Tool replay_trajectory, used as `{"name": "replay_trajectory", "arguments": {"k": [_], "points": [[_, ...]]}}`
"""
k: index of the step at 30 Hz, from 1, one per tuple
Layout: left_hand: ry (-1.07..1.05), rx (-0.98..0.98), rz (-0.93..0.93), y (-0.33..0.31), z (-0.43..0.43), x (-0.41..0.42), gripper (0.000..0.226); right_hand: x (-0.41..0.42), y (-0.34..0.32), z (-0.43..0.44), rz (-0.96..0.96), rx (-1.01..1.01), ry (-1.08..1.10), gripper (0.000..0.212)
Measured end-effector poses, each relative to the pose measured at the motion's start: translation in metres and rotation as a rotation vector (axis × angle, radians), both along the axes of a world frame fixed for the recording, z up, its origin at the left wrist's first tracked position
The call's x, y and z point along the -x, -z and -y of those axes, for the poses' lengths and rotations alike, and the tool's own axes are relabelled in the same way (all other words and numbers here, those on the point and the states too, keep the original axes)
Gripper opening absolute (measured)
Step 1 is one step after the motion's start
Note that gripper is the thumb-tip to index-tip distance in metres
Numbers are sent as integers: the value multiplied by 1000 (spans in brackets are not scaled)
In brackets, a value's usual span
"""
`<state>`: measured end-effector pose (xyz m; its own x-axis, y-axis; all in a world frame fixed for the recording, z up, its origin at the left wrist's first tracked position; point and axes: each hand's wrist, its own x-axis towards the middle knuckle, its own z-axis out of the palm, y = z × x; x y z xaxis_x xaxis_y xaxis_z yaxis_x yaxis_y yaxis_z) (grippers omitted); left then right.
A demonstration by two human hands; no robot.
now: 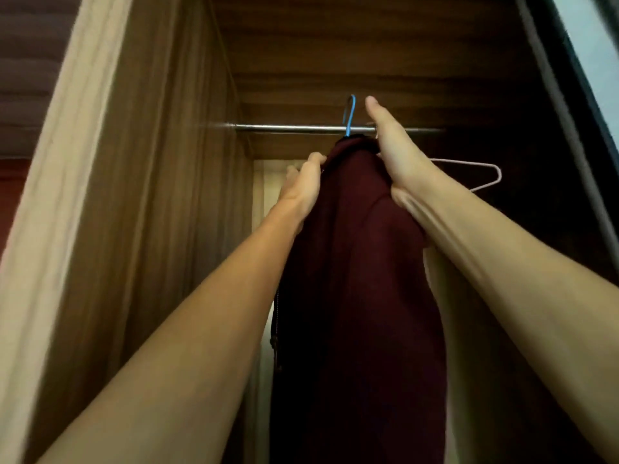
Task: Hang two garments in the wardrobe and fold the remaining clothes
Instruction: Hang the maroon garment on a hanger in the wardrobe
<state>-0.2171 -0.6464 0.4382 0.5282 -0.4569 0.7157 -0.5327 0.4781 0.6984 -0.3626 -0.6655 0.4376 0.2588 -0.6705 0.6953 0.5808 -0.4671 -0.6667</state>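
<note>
A dark maroon garment (358, 279) hangs on a blue hanger (349, 115), whose hook sits over the metal wardrobe rail (288, 127). My left hand (303, 187) grips the garment's left shoulder near the top. On the other side, my right hand (395, 152) holds the right shoulder, with the thumb stretched up past the rail. A zipper edge shows down the garment's left side.
An empty pink hanger (482, 177) hangs to the right, behind my right forearm. The wooden side wall of the wardrobe (174, 195) stands close on the left. A dark door edge (569, 95) runs down the right.
</note>
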Motion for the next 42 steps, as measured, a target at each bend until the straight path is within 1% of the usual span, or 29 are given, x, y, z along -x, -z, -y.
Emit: {"name": "replay_trajectory", "arguments": {"k": [2, 3, 5, 6, 9, 12, 15, 16, 17, 19, 20, 21, 22, 24, 26, 27, 29, 31, 32, 33, 35, 37, 39, 41, 42], "points": [[-98, 30, 20, -20, 1, -12, 99, -22, -19, 13, 5, 43, -17, 102], [-136, 42, 32, -29, 0, -17, 102, -32, -31, 21, 12, 42, -24, 105], [-219, 47, 59, -49, 5, -37, 105, -57, -56, 38, -3, 30, -39, 127], [-258, 47, 73, -59, 10, -48, 105, -71, -70, 47, -3, 39, -59, 131], [-356, 29, 108, -85, 17, -72, 107, -97, -99, 51, -29, 98, -117, 121], [-430, -33, 148, -98, 18, -86, 99, -110, -106, 47, -62, 143, -135, 115], [-481, -130, 197, -87, 33, -95, 100, -123, -87, 53, -68, 145, -78, 83], [-475, -173, 208, -77, 34, -90, 97, -130, -80, 61, -80, 134, -99, 80], [-463, -210, 209, -65, 33, -83, 88, -136, -74, 66, -106, 137, -146, 82], [-450, -249, 185, -45, 35, -73, 69, -157, -84, 92, -134, 117, -162, 102], [-458, -228, 181, -41, 37, -71, 62, -163, -93, 103, -146, 117, -142, 110], [-480, -193, 178, -39, 38, -71, 58, -161, -98, 105, -165, 128, -112, 110], [-510, -163, 181, -37, 38, -69, 54, -152, -97, 99, -213, 144, -84, 101], [-557, -129, 180, -34, 34, -64, 52, -123, -76, 63, -313, 189, -14, 73], [-575, -108, 174, -27, 27, -59, 54, -106, -60, 47, -341, 223, 27, 47], [-580, -99, 175, -22, 22, -56, 54, -101, -54, 45, -346, 227, 52, 38], [-576, -83, 181, -11, 13, -51, 53, -90, -44, 38, -340, 223, 72, 37], [-561, -74, 189, 0, 3, -46, 53, -80, -33, 25, -309, 219, 124, 45], [-555, -68, 194, 5, -3, -44, 53, -77, -28, 21, -284, 233, 172, 53], [-554, -66, 201, 10, -9, -42, 54, -75, -23, 16, -254, 255, 225, 56], [-566, -89, 224, 20, -22, -39, 56, -68, -7, 5, -195, 343, 331, 55], [-623, -132, 302, 33, -36, -36, 58, -59, 9, -3, -173, 445, 430, 52], [-711, -212, 447, 50, -51, -29, 59, -47, 25, -9, -217, 522, 523, 40], [-748, -295, 571, 70, -65, -20, 67, -33, 44, -15, -286, 521, 577, 36], [-741, -322, 601, 79, -71, -15, 72, -26, 54, -17, -323, 503, 598, 36]]}}
